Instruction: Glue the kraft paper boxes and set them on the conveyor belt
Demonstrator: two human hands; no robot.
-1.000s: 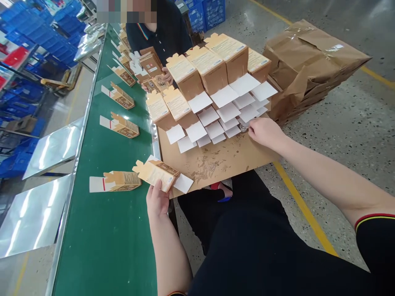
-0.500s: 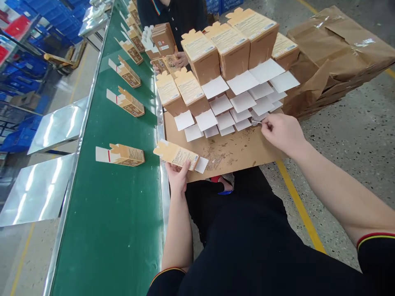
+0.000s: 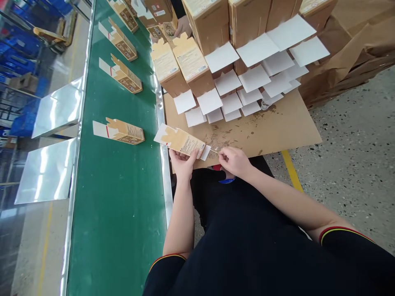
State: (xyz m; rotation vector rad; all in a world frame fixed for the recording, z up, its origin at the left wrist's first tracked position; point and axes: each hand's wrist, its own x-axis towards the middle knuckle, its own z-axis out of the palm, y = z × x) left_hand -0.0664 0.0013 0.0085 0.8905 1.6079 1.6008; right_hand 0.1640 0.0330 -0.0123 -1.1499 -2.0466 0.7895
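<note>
My left hand point(image 3: 182, 164) is closed around a small tan carton point(image 3: 185, 142) with printed text, tilted over the board's near left corner. A white flap point(image 3: 205, 153) sticks out from the carton's right end. My right hand point(image 3: 236, 162) pinches a thin stick point(image 3: 215, 152) whose tip is at that flap; whether it touches cannot be made out. A small clear dish point(image 3: 264, 105) sits on the stained brown board point(image 3: 277, 133), partly under the flaps of stacked cartons point(image 3: 210, 33). The white flaps point(image 3: 254, 78) of these cartons point toward me.
On my left runs a green belt point(image 3: 117, 213) with a metal edge, carrying several open cartons point(image 3: 129, 130). A co-worker's hand point(image 3: 183, 26) shows behind the stack. Brown-wrapped bundles point(image 3: 354, 70) stand at right. Metal panels point(image 3: 46, 170) lie beyond the belt.
My right hand has drawn the stick away from the dish and brought it left to the carton's flap. My left hand has lifted the carton off the belt's edge and over the board.
</note>
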